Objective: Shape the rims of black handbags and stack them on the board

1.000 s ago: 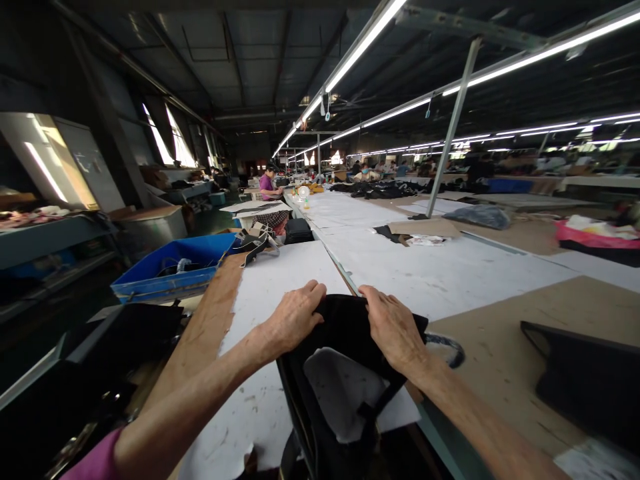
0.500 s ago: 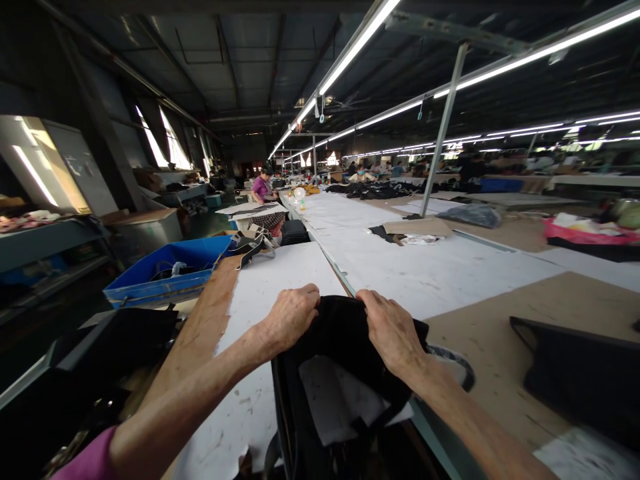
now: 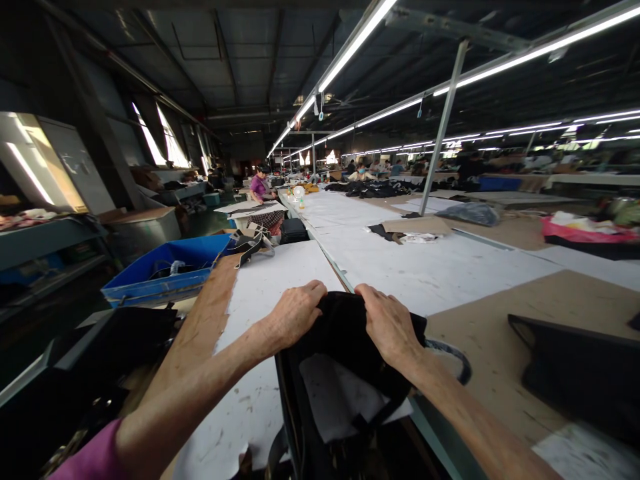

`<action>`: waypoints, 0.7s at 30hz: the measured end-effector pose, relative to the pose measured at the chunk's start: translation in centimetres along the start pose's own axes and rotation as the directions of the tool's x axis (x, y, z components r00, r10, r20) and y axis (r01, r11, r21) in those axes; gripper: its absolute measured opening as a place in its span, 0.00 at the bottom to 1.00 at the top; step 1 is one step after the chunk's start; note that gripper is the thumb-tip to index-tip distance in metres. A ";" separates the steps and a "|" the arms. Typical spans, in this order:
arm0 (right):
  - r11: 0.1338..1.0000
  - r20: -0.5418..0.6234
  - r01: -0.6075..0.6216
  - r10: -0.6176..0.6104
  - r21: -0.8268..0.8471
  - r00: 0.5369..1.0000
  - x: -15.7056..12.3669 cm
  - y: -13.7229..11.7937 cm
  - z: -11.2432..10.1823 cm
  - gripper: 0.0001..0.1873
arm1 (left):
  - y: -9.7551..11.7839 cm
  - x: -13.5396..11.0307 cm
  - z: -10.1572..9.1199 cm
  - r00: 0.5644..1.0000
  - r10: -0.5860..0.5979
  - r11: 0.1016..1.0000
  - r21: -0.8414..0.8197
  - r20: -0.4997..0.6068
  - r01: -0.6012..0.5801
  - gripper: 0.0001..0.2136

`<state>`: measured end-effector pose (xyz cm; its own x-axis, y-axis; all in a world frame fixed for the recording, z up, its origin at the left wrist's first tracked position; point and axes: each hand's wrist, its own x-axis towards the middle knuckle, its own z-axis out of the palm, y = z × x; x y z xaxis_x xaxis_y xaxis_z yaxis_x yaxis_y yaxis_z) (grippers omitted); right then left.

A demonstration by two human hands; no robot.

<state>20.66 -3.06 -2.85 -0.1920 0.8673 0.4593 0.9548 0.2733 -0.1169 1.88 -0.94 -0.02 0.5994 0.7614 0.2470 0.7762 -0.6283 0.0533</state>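
Observation:
A black fabric bag [image 3: 345, 327] stands on the table in front of me, its mouth facing me. My left hand [image 3: 299, 312] pinches the far rim near its left corner. A short way to the right, my right hand [image 3: 390, 325] grips the same rim, thumb side inward. Both hands are closed, with the fingertips partly hidden behind the edge. Inside the bag's opening lies a pale grey sheet [image 3: 333, 397]. A dark strap hangs at the lower left of the bag, and a curved dark band [image 3: 457, 357] shows just beyond my right wrist.
White paper [image 3: 390, 260] covers much of the table. A blue bin [image 3: 165, 270] stands at the left, near black bags [image 3: 115, 340]. Another black piece [image 3: 575, 373] lies at the right on brown board. A metal post [image 3: 445, 127] rises behind; a person in purple [image 3: 259, 185] works farther off.
My left hand has shifted slightly right along the rim, and both hands sit marginally higher. The bag has barely moved; the whole view has drifted a little.

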 end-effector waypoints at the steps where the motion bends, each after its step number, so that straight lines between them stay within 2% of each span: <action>1: 1.000 0.001 -0.001 0.001 0.001 1.000 0.0 0.0 0.0 0.19 | 0.0 0.0 0.0 1.000 0.010 1.000 0.010 0.008 -0.010 0.09; 3: 1.000 0.001 -0.001 0.001 0.006 1.000 0.0 0.0 0.0 0.20 | 0.0 0.1 0.1 1.000 0.020 0.999 0.035 0.023 -0.021 0.07; 6: 0.999 -0.005 0.000 0.000 0.044 1.000 0.0 0.1 0.1 0.19 | -0.1 0.2 0.1 0.999 -0.023 0.999 0.049 0.023 0.022 0.05; 9: 0.996 -0.017 0.005 -0.004 0.089 1.000 -0.2 0.2 0.1 0.15 | -0.5 0.3 0.2 0.999 -0.049 0.999 -0.004 -0.022 0.049 0.05; 12: 0.995 -0.030 0.010 -0.007 0.099 1.000 -0.2 0.3 0.0 0.11 | -0.8 0.5 0.4 0.995 -0.033 0.996 -0.081 -0.089 0.026 0.06; 15: 0.998 -0.045 0.004 -0.001 0.059 0.999 -0.1 0.1 0.1 0.08 | -0.9 0.6 0.6 0.992 -0.054 0.994 -0.101 -0.118 0.042 0.06; 21: 0.998 -0.056 0.013 -0.017 -0.066 0.998 0.5 -0.5 0.4 0.09 | -1.1 1.0 0.9 0.988 -0.086 0.994 -0.078 -0.125 0.076 0.05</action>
<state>19.95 -2.61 -2.96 -0.1953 0.8378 0.5099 0.9650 0.2570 -0.0526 1.84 0.66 -0.74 0.5014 0.7864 0.3609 0.8019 -0.5789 0.1474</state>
